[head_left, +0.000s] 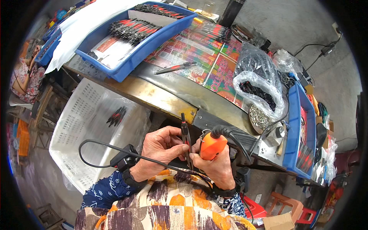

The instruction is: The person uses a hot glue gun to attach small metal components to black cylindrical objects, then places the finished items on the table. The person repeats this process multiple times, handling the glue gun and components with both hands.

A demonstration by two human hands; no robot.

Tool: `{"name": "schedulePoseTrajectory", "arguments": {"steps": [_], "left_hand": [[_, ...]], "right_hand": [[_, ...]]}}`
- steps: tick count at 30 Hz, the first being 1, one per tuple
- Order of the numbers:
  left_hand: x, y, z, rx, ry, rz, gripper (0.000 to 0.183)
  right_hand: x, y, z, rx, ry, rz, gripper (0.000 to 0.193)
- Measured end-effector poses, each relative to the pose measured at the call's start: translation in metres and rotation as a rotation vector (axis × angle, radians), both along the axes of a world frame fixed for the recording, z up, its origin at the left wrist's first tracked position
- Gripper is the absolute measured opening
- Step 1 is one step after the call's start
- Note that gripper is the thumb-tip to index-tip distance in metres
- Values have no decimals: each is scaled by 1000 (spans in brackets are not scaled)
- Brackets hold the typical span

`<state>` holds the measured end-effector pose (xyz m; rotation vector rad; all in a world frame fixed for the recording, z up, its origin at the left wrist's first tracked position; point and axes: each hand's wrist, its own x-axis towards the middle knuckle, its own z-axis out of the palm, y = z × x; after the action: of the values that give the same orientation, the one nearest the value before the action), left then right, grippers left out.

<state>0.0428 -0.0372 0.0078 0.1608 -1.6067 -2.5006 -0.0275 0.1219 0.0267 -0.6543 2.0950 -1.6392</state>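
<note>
Pinched between the thumb and fingers of my left hand (163,147) is a black and red drawing compass (185,129), upright in front of my apron, its legs pointing down. My right hand (215,165) is wrapped round an orange electric screwdriver (213,145), its cable rising from the top. The screwdriver's tip is hidden behind my fingers, close beside the compass, so I cannot tell whether they touch. Another compass (175,68) lies on the metal-edged workbench (165,86). A bowl of small metal screws (260,118) stands near the bench's right end.
Many compasses (134,30) fill part of a blue tray (126,64) at far left. A plastic bag of black parts (260,94) sits behind the screws. Another blue tray (294,134) stands right. Below left, a white plastic basket (74,124) holds several compasses. A black cable (111,145) crosses my left wrist.
</note>
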Motion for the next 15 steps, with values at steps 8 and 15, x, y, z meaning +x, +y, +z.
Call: {"name": "schedulePoseTrajectory", "arguments": {"steps": [8, 15], "left_hand": [[3, -1, -2, 11, -34, 12, 27], [3, -2, -4, 64, -37, 11, 27]], "right_hand": [[0, -1, -6, -52, -27, 7, 25], [0, 1, -6, -39, -138, -35, 23]]}}
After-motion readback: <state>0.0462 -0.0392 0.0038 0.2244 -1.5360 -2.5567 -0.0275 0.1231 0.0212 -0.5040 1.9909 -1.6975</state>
